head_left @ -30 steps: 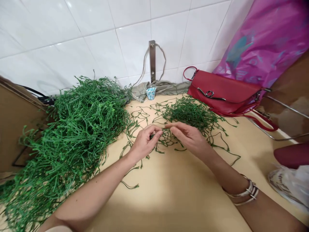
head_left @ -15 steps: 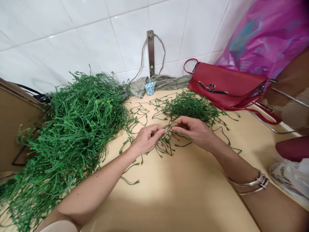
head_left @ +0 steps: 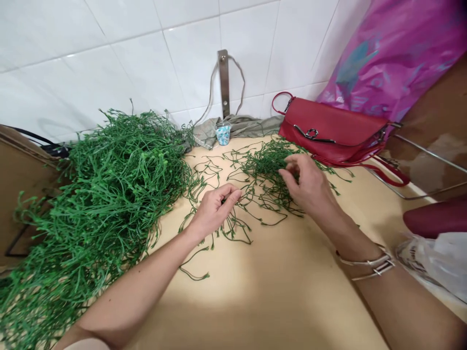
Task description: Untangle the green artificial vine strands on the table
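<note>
My left hand (head_left: 213, 210) rests on the beige table (head_left: 262, 291), its fingers pinched on a few thin green plastic stems (head_left: 233, 226) that trail below it. My right hand (head_left: 310, 187) reaches into the small heap of green stems (head_left: 266, 167) at the middle back, its fingers curled into the strands. A big pile of the same green stems (head_left: 105, 194) fills the table's left side, close to my left forearm.
A red handbag (head_left: 328, 133) lies at the back right under a pink plastic bag (head_left: 386, 58). A small cup of blue and white bits (head_left: 223, 133) stands by the tiled wall near grey cloth (head_left: 244, 125). A cardboard box (head_left: 22, 184) is at the left, a white bag (head_left: 434, 262) at the right.
My right hand has left the stems by my left hand and moved back and right into the small heap. My left hand has stayed, still pinching its stems.
</note>
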A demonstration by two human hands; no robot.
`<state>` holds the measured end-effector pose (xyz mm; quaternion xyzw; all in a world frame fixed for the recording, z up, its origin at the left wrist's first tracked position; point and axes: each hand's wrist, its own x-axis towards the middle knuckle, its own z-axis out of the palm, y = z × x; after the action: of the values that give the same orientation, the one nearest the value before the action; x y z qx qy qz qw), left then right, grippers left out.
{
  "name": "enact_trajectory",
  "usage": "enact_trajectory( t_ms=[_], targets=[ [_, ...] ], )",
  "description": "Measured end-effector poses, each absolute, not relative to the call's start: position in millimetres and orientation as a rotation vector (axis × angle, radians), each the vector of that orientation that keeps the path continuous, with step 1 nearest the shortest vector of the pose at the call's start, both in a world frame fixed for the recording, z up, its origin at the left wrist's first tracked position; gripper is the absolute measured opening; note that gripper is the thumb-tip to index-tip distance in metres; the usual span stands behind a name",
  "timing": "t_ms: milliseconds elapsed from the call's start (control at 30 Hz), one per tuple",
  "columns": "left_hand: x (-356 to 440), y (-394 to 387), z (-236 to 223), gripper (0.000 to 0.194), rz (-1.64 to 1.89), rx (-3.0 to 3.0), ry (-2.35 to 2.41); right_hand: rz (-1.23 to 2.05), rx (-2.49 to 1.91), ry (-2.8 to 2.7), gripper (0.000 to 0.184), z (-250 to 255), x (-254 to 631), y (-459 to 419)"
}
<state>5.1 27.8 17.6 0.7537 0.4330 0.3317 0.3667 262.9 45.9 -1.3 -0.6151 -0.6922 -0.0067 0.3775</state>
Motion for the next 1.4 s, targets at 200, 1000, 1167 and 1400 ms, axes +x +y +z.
enact_trajectory(
  t_ms=[200,1000,1167,1400],
  targets=[
    [7,32,11,0.035,0.819,1.915,1.133,0.359,-1.176,-1.84,0.026,2,227,30],
    [7,36,-1,0.036,0.829,1.914,1.14,1.236,-1.161,-1.622,0.032,10,213,21],
    [8,35,0,0.034,0.84,1.91,1.114,1.262,-1.207,-1.575,0.032,4,210,23],
    [12,34,3,0.036,0.79,1.939,1.093,0.603,-1.382,-1.898,0.016,2,209,23]
  ],
)
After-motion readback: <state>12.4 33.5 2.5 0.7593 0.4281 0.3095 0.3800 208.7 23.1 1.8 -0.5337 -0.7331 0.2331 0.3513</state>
